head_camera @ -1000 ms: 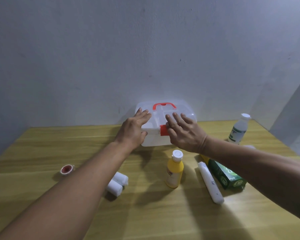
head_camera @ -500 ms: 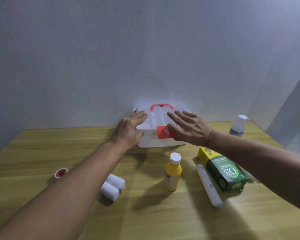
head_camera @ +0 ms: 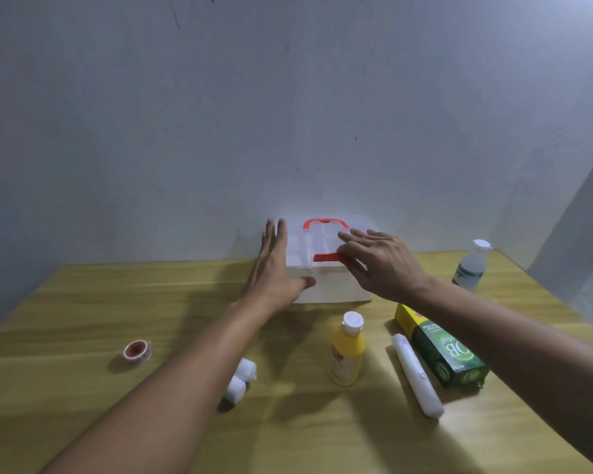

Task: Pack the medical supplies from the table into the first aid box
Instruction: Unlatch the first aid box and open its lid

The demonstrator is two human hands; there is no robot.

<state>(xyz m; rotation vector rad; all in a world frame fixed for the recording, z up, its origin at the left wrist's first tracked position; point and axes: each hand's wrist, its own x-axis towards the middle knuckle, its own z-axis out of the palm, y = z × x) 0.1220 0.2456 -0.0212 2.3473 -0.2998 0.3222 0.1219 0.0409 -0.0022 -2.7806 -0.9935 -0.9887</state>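
A clear first aid box (head_camera: 336,285) with a red handle (head_camera: 325,223) and a red latch (head_camera: 327,257) stands at the back of the table against the wall, lid down. My left hand (head_camera: 274,265) lies flat against its left end, thumb on the front wall. My right hand (head_camera: 380,263) hovers over the lid's right side, with fingertips on the raised latch. In front lie a yellow bottle (head_camera: 347,350), a long white roll (head_camera: 416,378), a green and yellow carton (head_camera: 442,350), two small white bandage rolls (head_camera: 240,379) and a red tape roll (head_camera: 137,350).
A clear bottle with a white cap (head_camera: 470,266) stands at the back right near the table's corner. The wooden table (head_camera: 83,302) ends at a pale wall behind the box. The table's right edge runs diagonally past the carton.
The red latch has swung up from the box's front to lie level with the lid. My left hand slid from the lid to the box's left end. The view dipped slightly.
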